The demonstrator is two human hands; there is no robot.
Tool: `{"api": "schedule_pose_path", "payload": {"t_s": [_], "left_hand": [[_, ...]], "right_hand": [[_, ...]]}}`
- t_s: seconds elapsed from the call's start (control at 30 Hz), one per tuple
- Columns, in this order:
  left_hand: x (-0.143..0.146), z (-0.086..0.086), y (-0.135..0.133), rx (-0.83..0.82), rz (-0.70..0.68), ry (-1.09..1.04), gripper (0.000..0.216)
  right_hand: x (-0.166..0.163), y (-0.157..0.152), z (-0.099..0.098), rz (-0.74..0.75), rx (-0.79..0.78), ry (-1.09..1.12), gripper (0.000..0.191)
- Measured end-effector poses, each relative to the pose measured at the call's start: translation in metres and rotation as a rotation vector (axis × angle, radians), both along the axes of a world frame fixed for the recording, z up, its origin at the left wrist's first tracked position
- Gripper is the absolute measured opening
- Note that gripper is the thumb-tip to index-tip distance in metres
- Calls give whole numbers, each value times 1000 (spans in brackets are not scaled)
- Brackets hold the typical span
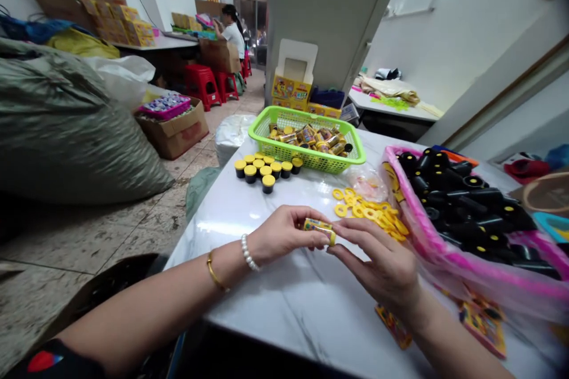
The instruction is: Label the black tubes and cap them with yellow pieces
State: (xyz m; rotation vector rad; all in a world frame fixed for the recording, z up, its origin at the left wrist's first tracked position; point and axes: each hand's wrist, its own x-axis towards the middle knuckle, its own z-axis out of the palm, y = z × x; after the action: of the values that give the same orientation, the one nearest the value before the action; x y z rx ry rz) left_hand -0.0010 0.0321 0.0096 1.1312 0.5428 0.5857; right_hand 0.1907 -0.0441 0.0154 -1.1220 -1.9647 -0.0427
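My left hand (282, 234) is closed round a small tube with a yellow printed label (316, 225), held lying sideways just above the white marble table (284, 302). My right hand (382, 260) pinches the tube's yellow end with thumb and fingertips. Just beyond my hands lies a loose pile of yellow rings (371, 213). Further back stand several black tubes with yellow caps (265, 170), upright in a cluster.
A green basket (267, 124) with several labelled tubes sits at the back. A pink bin (462, 275) of black tubes lies at right, printed labels (482, 325) below it. Big sacks (57, 124) and a cardboard box (175, 130) stand on the floor at left. A person (231, 29) works far off.
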Motion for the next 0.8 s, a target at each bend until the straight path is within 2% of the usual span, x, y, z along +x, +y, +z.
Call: {"api": "schedule_pose_path", "payload": {"t_s": [0.1, 0.17, 0.23, 0.3, 0.43, 0.57, 0.67, 0.8], "left_hand": [[-4, -7, -3, -9, 54, 38, 37], [-3, -7, -3, -13, 52, 78, 39], [-2, -6, -3, -17, 44, 108, 42], [-1, -5, -4, -23, 37, 100, 42], [-1, -7, -10, 14, 20, 7, 35], [-1, -11, -12, 133, 37, 32, 33], [1, -13, -8, 54, 57, 33, 41], [3, -13, -3, -94, 138, 67, 38]], "right_hand": [[-8, 0, -14, -67, -196, 89, 12], [-9, -3, -19, -93, -241, 90, 19], [-7, -7, -21, -91, -209, 87, 35], [-4, -10, -21, -73, -157, 70, 43], [-5, -15, -20, -64, -38, -9, 31], [-12, -13, -19, -91, -106, 16, 17], [-10, -8, -20, -103, -195, 84, 17], [1, -5, -27, -113, -176, 139, 27]]}}
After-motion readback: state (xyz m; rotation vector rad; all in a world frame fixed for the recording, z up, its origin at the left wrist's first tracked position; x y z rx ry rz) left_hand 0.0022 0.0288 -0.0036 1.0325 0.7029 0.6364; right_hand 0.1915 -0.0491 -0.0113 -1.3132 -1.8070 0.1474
